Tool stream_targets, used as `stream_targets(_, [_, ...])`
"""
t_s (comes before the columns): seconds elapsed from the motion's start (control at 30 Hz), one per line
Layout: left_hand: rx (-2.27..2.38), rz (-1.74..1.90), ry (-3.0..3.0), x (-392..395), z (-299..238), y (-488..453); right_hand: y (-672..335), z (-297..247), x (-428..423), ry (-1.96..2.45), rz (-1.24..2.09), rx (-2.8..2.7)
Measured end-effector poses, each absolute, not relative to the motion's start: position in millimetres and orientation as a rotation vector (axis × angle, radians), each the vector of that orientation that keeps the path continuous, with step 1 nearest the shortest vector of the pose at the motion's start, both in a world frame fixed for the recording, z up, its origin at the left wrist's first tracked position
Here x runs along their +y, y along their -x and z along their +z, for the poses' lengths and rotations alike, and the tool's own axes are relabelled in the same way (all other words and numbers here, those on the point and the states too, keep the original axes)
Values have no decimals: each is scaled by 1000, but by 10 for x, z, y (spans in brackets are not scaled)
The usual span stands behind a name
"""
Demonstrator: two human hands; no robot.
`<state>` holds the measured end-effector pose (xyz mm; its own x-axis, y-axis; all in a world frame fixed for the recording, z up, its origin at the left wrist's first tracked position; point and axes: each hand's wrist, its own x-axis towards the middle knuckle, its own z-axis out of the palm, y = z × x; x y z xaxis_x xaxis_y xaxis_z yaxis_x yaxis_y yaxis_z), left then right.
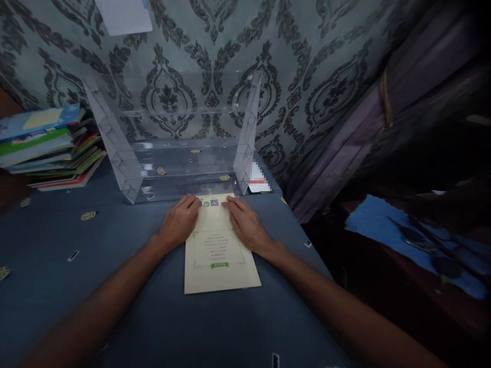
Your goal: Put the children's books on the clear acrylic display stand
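A long cream folded leaflet (pixel 218 250) lies on the blue tablecloth. It bears a QR code, a green-bordered block of print and a small green banner, and a crease runs across it. At the leaflet's far left edge, the fingers of my left hand (pixel 181 220) are curled closed on the paper. My right hand (pixel 247 225) grips the far right edge, with its fingertips by the QR code. Just beyond both hands stands a clear plastic tiered rack (pixel 132 176), its front close to the leaflet's far end.
Books and papers (pixel 42 148) are piled at the back left of the table (pixel 126 327). A white card (pixel 261 184) lies behind the rack's right side. To the right hang purple curtains (pixel 337 153). Beyond the table edge, a blue cloth (pixel 379 220) has dark objects on it.
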<state>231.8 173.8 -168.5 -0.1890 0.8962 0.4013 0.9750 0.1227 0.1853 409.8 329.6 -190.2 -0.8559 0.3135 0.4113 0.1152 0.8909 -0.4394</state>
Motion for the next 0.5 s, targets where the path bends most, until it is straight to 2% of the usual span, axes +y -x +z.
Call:
stream_targets(0.27, [-2137,-755,1827,1569,-1668,-2317,-4301,-1859,3225,434,747,-2484])
stream_targets(0.5, [-2031,-547,1864,1533,-1628,-2375,-4319,-1781,3175,345,644,-2433])
